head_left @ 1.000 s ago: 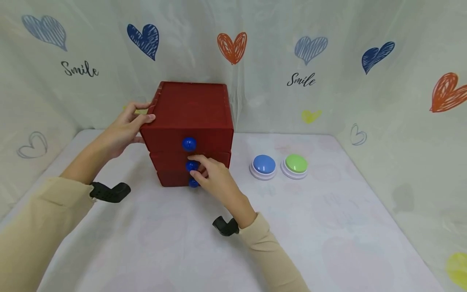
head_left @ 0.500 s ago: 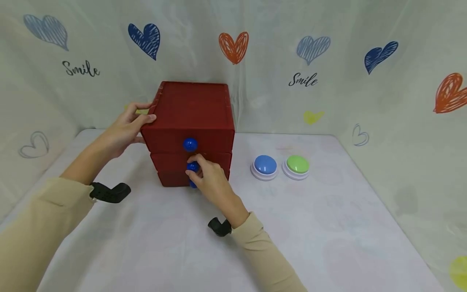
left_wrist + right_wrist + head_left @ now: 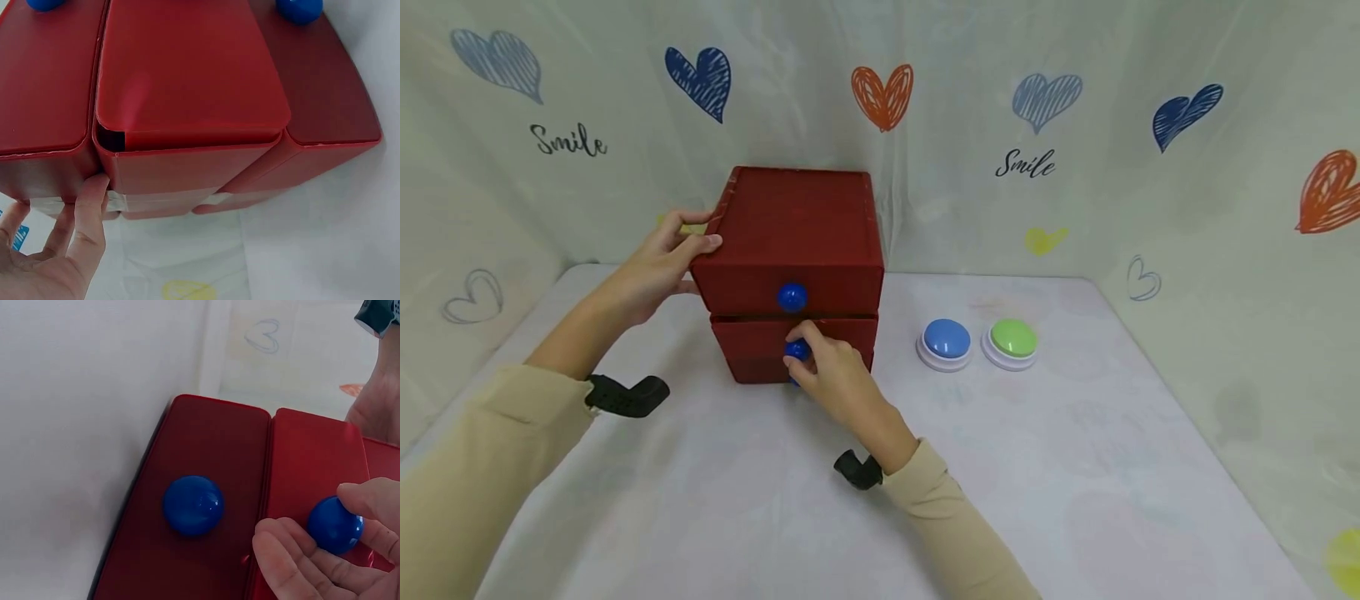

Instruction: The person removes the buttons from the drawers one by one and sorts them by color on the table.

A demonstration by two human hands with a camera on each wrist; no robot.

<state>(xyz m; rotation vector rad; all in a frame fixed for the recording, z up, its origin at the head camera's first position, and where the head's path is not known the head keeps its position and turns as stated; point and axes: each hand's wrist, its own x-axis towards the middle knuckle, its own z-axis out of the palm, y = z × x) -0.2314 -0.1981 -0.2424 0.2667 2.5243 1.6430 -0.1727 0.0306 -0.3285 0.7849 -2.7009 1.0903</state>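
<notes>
the desk [image 3: 1075, 500] is a flat surface under a pale, whitish cloth with faint washed-out heart prints, closed in at the back and sides by a light curtain. a dark red plastic three-drawer chest with round blue knobs [image 3: 790, 267] stands upright on it, left of centre and near the back. to its right, well apart from it, two low dome push-buttons on white bases sit just beside each other: the blue dome button [image 3: 946, 342] nearer the chest, the green dome button [image 3: 1012, 341] further right.
</notes>
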